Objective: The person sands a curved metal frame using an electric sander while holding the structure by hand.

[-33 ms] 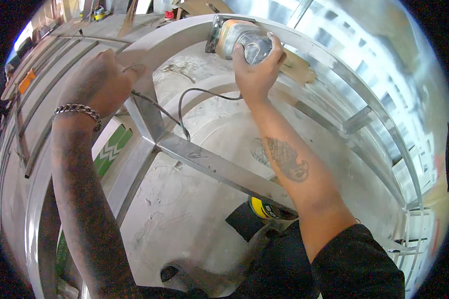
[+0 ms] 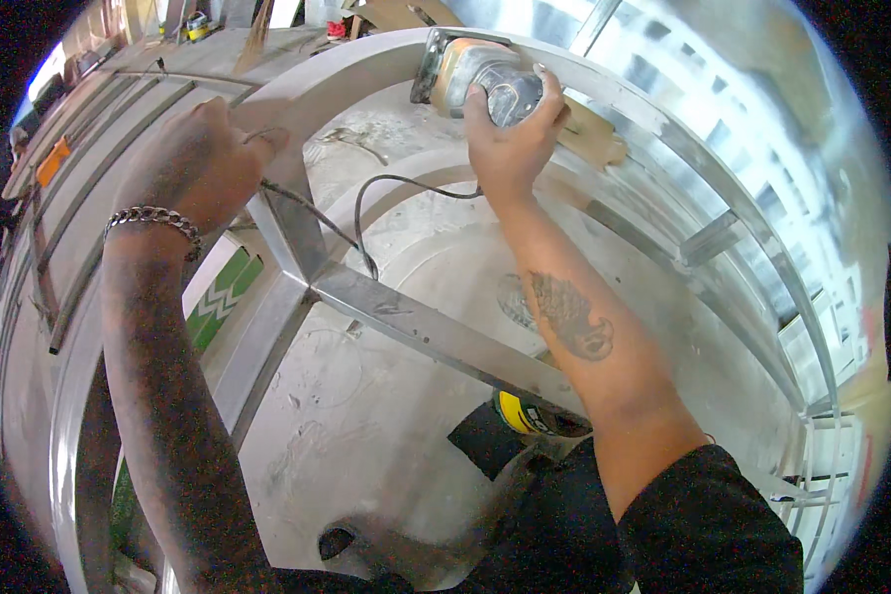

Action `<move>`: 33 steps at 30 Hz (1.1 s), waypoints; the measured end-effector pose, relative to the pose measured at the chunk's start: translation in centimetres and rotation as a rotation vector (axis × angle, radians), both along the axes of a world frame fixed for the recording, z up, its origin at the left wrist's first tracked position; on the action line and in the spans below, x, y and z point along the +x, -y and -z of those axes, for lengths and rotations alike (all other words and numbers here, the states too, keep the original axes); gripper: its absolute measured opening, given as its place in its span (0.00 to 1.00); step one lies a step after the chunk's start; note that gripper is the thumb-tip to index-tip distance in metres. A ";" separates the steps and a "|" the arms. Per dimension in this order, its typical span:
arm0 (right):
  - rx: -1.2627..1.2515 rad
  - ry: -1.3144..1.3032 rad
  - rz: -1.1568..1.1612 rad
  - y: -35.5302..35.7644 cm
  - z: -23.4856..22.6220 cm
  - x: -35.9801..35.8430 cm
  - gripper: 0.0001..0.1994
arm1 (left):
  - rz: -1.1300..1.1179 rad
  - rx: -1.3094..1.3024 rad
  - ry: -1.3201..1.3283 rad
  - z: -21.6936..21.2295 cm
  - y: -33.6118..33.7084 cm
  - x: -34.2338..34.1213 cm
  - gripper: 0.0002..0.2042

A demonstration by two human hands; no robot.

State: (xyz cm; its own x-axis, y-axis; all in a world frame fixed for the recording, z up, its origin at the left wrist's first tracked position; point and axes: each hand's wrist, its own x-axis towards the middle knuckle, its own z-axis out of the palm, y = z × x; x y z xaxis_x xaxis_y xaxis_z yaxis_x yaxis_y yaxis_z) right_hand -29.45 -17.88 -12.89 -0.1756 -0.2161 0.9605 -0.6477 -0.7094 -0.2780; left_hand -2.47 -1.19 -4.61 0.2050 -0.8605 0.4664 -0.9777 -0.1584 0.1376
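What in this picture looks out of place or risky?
The black power cord of the power tool hangs loose across the metal frame, between the right hand and the left hand, where it could snag. Nothing else stands out.

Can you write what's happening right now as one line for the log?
right hand: grips power tool on curved metal frame | left hand: rests on frame | cord: hangs below tool

head-worn fisheye, looking down, close over hands [image 2: 505, 139]
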 end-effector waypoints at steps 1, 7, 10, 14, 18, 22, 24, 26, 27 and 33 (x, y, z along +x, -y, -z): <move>0.007 0.009 0.034 0.2 0.0 -0.1 0.42 | 0.061 0.015 0.111 0.0 -0.1 0.0 0.28; 0.090 0.120 0.122 0.8 -0.8 -0.5 0.42 | 0.054 0.097 -0.101 -0.8 -0.2 -0.2 0.29; 0.137 0.166 0.116 0.6 -1.3 -0.2 0.41 | 0.057 0.098 -0.122 -1.2 -0.2 -0.7 0.28; 0.081 0.161 0.021 0.3 -1.9 0.4 0.40 | 0.004 0.027 -0.126 -1.2 -0.8 -1.3 0.27; 0.011 0.122 -0.045 0.0 -2.5 0.8 0.39 | 0.001 0.095 -0.174 -1.3 -0.9 -1.2 0.28; 0.037 0.143 -0.102 -0.6 -2.7 1.4 0.40 | -0.005 0.017 -0.121 -0.8 -0.8 -1.0 0.29; 0.010 0.131 -0.116 -0.9 -2.8 1.8 0.39 | -0.005 -0.020 -0.110 -0.5 -0.6 -0.7 0.29; 0.066 0.132 -0.169 -1.4 -2.6 2.2 0.39 | 0.015 -0.001 -0.041 -0.4 -0.1 -0.4 0.30; 0.075 0.128 -0.164 -1.5 -2.6 2.4 0.39 | 0.023 0.002 -0.056 -0.4 0.1 -0.3 0.30; -0.014 0.056 -0.191 -2.5 -1.3 2.9 0.39 | -0.007 0.034 -0.072 -0.1 0.3 0.2 0.29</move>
State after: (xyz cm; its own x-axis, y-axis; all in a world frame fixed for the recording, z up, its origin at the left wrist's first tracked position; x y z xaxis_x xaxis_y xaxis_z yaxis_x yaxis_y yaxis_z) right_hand -26.55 -15.39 -11.61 -0.1861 -0.2377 0.9534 -0.4848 -0.8218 -0.2995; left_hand -2.25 -1.49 -4.47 0.2428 -0.8740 0.4210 -0.9644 -0.1707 0.2017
